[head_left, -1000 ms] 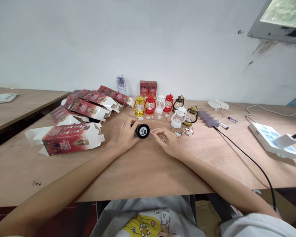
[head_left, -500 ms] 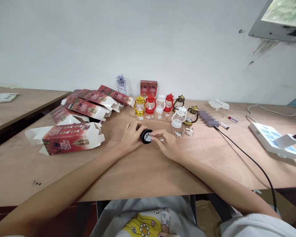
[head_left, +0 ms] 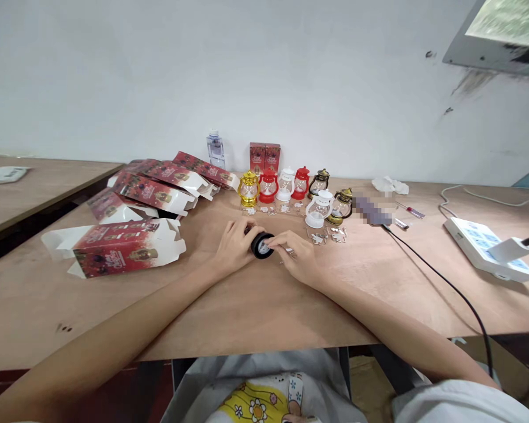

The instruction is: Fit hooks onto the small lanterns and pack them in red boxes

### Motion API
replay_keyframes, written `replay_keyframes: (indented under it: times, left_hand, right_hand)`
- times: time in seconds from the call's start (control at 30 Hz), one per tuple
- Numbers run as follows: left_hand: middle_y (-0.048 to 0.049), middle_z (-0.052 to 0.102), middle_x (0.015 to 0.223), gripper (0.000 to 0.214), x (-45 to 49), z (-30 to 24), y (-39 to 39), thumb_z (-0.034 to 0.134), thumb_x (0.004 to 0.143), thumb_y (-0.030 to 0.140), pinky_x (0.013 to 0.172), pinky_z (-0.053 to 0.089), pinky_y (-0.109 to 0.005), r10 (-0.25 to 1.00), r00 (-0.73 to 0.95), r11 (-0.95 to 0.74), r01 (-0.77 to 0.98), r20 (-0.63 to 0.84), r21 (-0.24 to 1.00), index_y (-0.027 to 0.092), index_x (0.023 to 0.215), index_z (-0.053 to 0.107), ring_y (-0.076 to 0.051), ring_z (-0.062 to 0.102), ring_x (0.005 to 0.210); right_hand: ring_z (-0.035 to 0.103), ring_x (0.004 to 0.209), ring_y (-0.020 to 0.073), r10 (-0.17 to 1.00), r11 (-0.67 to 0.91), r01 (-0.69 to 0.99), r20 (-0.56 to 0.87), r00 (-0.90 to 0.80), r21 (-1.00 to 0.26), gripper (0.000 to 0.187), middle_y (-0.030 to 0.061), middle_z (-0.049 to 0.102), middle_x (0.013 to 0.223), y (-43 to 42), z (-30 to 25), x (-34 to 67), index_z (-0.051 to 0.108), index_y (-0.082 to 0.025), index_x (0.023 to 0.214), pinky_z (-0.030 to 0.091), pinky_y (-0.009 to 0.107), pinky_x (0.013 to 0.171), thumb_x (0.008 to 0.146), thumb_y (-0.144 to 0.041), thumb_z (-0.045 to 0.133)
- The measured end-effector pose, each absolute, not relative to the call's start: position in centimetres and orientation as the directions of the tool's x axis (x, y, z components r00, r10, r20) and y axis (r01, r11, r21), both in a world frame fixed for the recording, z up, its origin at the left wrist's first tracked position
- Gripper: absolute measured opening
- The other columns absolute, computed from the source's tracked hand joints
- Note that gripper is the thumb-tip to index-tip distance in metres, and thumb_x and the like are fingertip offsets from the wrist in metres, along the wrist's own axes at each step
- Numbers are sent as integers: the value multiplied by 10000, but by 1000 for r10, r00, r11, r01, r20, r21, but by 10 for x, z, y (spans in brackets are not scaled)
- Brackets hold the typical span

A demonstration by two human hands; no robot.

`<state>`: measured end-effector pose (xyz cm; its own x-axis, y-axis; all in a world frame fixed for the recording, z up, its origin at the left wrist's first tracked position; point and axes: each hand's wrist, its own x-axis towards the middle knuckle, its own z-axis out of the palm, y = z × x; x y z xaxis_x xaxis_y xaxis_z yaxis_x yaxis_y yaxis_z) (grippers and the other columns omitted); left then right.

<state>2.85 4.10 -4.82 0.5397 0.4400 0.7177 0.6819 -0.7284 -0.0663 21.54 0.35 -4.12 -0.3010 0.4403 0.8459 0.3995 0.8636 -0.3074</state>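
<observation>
My left hand (head_left: 237,247) is wrapped round a black lantern (head_left: 256,249) lying on its side, with its round base turned toward me. Most of its body is hidden behind my fingers. A pale inside shows within the black rim. At that base, the fingers of my right hand (head_left: 296,256) are pressed together, their tips over the recess; anything small between them is hidden. Small metal parts (head_left: 290,251) lie beside the right fingers. Beyond my hands stand a gold lantern (head_left: 248,189), red ones (head_left: 268,187), white ones (head_left: 319,210) and bronze ones (head_left: 340,207).
Open red printed boxes (head_left: 123,248) are heaped at the left. A water bottle (head_left: 216,151) and two small red boxes (head_left: 264,157) stand by the wall. Wire handles and plates (head_left: 317,236) lie before the lanterns. A power strip (head_left: 489,247), black cable (head_left: 441,288) and screwdriver (head_left: 411,210) are on the right.
The small silvery piece seen in my right fingertips at the lantern's base no longer shows. Those fingers have moved slightly left, in over the base. My left hand keeps its hold.
</observation>
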Motion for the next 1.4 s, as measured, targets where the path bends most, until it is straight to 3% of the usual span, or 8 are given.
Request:
replay_keyframes:
  times: [0.37,0.77,0.87,1.0,1.13,1.27,1.4]
  left_hand:
    - [-89,578,962,187,29,-46,40,529,839,245,706,375,-308,437,539,-723,686,721,-75,177,1002,588,-200,553,851]
    - [-94,584,931,220,29,-46,41,500,879,353,686,368,-314,371,554,-732,668,745,-132,168,950,594,-201,543,829]
    - [-94,588,921,216,29,-46,41,500,876,347,683,371,-315,367,552,-734,666,749,-132,166,943,598,-201,540,821]
    - [-89,597,906,180,29,-45,39,502,865,306,671,372,-316,382,545,-733,671,747,-115,170,925,604,-199,546,815]
    - [-82,595,897,149,27,-44,41,507,855,280,682,401,-313,439,479,-717,696,760,-24,172,894,601,-193,550,808]
    - [-79,590,915,135,24,-46,44,528,842,280,713,425,-316,466,412,-704,708,783,46,174,894,593,-192,550,822]
    - [-77,592,904,127,23,-48,46,538,831,274,696,405,-314,446,409,-693,721,796,17,172,884,590,-196,547,818]
  right_hand:
    - [667,813,141,438,854,432,850,-293,-291,138,39,701,832,2,-39,214,584,-203,870,537,276,727,886,-93,503]
    - [599,702,134,421,839,477,867,-264,-262,28,11,664,746,2,-41,210,587,-204,845,515,263,662,863,-187,601]
    - [611,752,151,368,839,507,891,-265,-196,41,21,683,759,2,-42,210,595,-206,851,530,277,678,857,-166,604]
    - [644,849,169,225,827,563,917,-328,-2,122,22,703,758,1,-47,211,603,-214,890,544,289,729,857,-102,569]
    - [653,951,192,223,781,619,891,-395,79,175,68,716,887,-2,-48,209,594,-192,1010,540,321,789,866,-109,537]
    - [633,1031,198,257,784,616,864,-433,76,268,116,693,1013,-3,-47,207,556,-163,1128,530,336,829,881,-100,474]
    - [611,1053,196,322,800,599,862,-392,-26,293,132,679,1045,-1,-50,208,542,-152,1160,512,347,865,880,-100,473]
